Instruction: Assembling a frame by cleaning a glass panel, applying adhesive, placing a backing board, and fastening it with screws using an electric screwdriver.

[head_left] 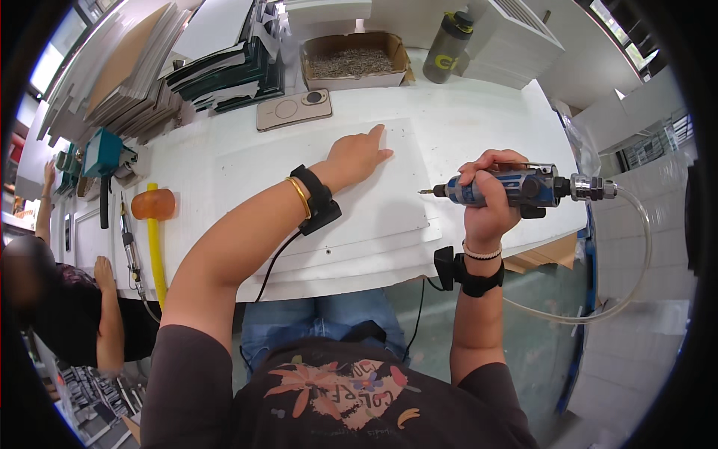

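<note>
My right hand (490,196) is wrapped round a blue and grey air screwdriver (516,187), held level over the right part of the table. Its thin bit points left, and a clear hose (645,247) runs from its back end. My left hand (355,159) rests on the white panels (314,217) stacked flat before me. Its index finger reaches toward the top panel's far edge, with the thumb apart from it; the other fingers are partly hidden. The bit stays to the right of the left hand, apart from it.
Behind the panels lie a gold phone (294,110), a cardboard box of small metal parts (351,63) and a dark bottle (448,49). Stacked boards (123,67) fill the back left. A mallet (153,206) with a yellow handle lies left; beyond it a co-worker (82,299) works.
</note>
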### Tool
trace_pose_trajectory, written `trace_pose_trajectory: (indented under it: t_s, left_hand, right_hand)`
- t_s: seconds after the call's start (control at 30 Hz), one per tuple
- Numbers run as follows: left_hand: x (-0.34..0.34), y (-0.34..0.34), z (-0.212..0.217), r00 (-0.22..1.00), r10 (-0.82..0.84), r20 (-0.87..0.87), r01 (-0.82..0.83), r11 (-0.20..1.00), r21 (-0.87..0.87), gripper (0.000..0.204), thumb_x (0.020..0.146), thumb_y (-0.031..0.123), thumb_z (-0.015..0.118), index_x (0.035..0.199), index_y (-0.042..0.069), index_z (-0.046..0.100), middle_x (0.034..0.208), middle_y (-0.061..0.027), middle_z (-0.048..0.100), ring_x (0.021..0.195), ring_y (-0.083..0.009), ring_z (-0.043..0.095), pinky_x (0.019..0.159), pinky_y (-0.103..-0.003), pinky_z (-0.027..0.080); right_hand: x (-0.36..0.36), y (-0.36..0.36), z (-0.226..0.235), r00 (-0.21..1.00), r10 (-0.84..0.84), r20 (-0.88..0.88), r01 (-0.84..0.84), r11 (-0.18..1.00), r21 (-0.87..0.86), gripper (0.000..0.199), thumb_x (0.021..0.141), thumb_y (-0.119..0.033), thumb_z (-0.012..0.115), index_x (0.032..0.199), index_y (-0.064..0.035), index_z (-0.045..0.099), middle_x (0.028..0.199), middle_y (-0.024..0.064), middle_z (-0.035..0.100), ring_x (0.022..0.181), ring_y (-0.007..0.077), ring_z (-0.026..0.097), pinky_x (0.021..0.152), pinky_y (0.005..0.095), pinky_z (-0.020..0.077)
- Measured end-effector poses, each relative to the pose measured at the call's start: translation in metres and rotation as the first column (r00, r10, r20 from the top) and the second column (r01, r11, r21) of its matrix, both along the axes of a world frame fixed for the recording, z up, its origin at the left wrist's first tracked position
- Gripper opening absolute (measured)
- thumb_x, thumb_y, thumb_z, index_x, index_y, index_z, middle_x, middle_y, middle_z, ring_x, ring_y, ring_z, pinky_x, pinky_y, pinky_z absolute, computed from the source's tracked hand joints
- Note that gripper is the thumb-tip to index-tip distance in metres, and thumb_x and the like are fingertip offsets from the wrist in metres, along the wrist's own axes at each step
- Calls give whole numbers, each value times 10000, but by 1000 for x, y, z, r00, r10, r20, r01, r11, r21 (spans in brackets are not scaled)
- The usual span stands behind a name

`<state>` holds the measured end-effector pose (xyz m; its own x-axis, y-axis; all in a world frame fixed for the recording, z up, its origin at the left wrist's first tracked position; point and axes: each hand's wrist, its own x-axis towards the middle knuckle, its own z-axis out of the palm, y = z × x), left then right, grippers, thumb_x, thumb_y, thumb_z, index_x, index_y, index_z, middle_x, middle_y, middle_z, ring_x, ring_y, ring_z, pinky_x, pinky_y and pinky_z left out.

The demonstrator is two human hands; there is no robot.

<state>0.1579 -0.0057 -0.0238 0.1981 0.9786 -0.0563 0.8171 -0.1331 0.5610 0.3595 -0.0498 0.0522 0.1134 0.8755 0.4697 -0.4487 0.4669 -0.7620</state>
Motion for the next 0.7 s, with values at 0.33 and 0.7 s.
trace_pose_trajectory:
  t_s: [0.33, 0.7]
  left_hand:
    - [1, 1, 8, 928, -186, -324, 169, 982, -80, 1005, 677, 635, 613, 1308, -84, 306, 852, -188, 588, 844, -306, 579, 733, -377, 468]
    - [19, -2, 11, 884, -244, -399, 224, 970, -95, 1087, 648, 658, 620, 1278, -160, 280, 848, -191, 601, 822, -291, 592, 708, -344, 480]
  right_hand:
    - [-9, 18, -9, 992, 8, 125, -7, 1000, -4, 260, 666, 94, 522, 910, 13, 483, 761, 109, 545, 602, 177, 579, 606, 298, 494]
    - [-13, 35, -16, 983, 70, 169, -69, 998, -9, 237, 681, 80, 562, 903, 14, 506, 755, 99, 558, 610, 167, 588, 583, 277, 485]
